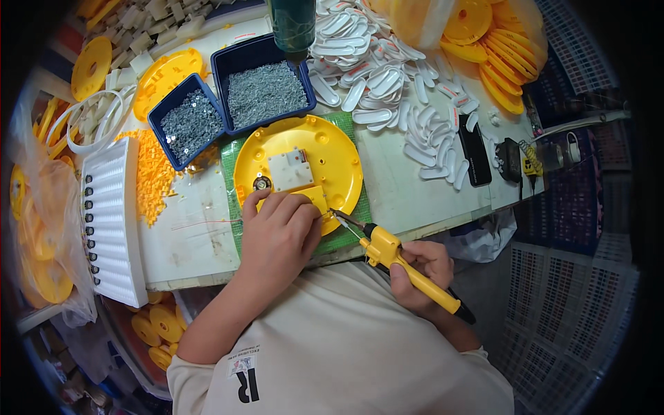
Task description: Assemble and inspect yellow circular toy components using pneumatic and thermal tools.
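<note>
A round yellow plastic housing, with a white rectangular block on it, lay on a green mat on the table. The left hand rested over its near part, fingers bent close together, any pinch hidden; the right hand gripped a yellow soldering iron, its tip just beside the left fingers. Beyond stood two blue trays of small metal fasteners, near heaped white plastic pieces.

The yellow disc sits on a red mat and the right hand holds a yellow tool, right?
Only one colour is wrong: the head view shows a green mat under the yellow disc. The right hand does hold a yellow tool.
</note>
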Available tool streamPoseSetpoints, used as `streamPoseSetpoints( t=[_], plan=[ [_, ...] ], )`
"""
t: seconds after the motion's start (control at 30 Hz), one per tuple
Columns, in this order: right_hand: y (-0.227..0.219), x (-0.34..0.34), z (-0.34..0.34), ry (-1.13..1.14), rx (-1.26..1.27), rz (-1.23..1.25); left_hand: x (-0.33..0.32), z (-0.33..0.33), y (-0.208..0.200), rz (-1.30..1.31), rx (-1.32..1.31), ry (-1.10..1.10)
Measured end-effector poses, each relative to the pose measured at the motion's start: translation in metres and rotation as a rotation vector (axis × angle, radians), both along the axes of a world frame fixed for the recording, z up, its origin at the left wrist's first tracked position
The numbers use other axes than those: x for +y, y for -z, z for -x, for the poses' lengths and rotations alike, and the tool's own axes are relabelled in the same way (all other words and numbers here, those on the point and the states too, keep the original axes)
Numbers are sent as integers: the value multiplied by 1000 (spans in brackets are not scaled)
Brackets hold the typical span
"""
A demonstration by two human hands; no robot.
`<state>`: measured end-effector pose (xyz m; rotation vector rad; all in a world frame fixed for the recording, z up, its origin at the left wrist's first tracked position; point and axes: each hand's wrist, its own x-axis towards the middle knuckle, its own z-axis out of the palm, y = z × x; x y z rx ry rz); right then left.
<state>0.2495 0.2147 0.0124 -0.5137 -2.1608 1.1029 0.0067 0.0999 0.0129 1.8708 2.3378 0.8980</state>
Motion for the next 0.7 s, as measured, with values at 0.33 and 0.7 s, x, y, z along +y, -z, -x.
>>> streamPoseSetpoints(
  t=[0.33,0.7],
  plan=[
    [-2,0,3,2,6,-23,3,1,-2,40,39,4],
    [-1,1,1,-6,27,16,7,0,-2,47,64,8]
  ],
)
